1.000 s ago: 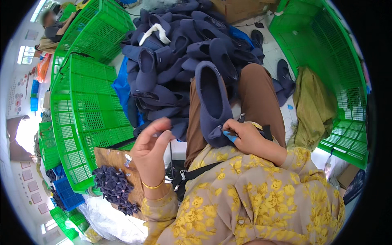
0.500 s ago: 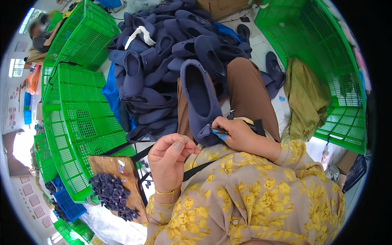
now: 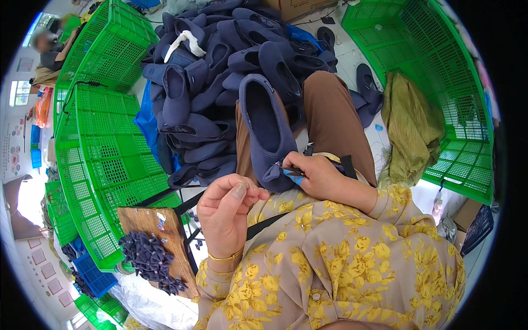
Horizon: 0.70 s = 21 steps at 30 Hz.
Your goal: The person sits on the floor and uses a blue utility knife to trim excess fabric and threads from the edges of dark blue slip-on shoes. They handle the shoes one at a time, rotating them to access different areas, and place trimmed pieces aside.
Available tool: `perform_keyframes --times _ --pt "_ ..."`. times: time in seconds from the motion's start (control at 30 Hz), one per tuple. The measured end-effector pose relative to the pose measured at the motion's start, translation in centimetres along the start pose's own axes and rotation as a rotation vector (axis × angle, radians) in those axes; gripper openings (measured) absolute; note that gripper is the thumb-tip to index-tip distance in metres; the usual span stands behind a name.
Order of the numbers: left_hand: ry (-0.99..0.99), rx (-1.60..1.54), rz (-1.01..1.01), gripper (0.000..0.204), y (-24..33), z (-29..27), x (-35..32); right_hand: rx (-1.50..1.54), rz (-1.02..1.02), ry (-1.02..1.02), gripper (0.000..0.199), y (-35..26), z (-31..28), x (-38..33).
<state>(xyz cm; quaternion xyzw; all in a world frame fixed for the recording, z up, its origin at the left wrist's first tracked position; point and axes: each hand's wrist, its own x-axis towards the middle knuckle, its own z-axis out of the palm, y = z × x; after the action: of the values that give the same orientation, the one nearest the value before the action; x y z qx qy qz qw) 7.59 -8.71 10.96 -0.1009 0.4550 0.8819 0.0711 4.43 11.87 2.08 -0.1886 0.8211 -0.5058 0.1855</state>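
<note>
Shoe on the lap, both hands at its near end

The dark blue shoe (image 3: 263, 124) lies lengthwise on the patterned shirt (image 3: 352, 253) and brown trousers (image 3: 333, 115), its opening up and its far end toward the pile. A narrow gap parts the left hand (image 3: 225, 212) from the wooden surface (image 3: 175, 236), whose near part bears a heap of dark fabric pieces (image 3: 147, 256). Beyond the knees, the shoe pile (image 3: 209, 93) fills the middle; green crates (image 3: 110, 148) wall off the left side. On the right, a strip of pale floor (image 3: 349, 52) runs between the pile and another green crate (image 3: 440, 55), with an olive sack (image 3: 410, 126) against that crate.

One second ago the left thumb and fingers stood apart; now they meet. The right hand (image 3: 322, 177) keeps its place at the shoe's near end.

The left hand is raised, palm turned inward, its grip pinched just beside the shoe; whether anything is between the fingertips, I cannot tell. The right grip is closed around a dark tool (image 3: 295, 177) with a blue part, fingertips against the shoe.
</note>
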Motion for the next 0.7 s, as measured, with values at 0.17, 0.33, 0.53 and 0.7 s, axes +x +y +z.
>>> perform_keyframes --times 0.17,0.33,0.53,0.7 --pt "0.009 -0.003 0.017 0.012 -0.2 0.1 0.1 0.002 0.009 0.005 0.026 0.0 0.0 0.0" --pt "0.013 -0.005 0.021 0.013 -0.2 0.0 0.0 0.01 0.004 0.012 0.026 0.1 0.2 0.0" --pt "0.018 0.016 0.018 0.013 -0.3 -0.2 0.1 0.011 0.027 -0.005 0.026 0.1 0.2 0.1" --pt "0.125 0.369 0.073 0.008 -1.1 0.1 0.1 0.037 0.005 -0.004 0.026 0.2 0.1 0.0"
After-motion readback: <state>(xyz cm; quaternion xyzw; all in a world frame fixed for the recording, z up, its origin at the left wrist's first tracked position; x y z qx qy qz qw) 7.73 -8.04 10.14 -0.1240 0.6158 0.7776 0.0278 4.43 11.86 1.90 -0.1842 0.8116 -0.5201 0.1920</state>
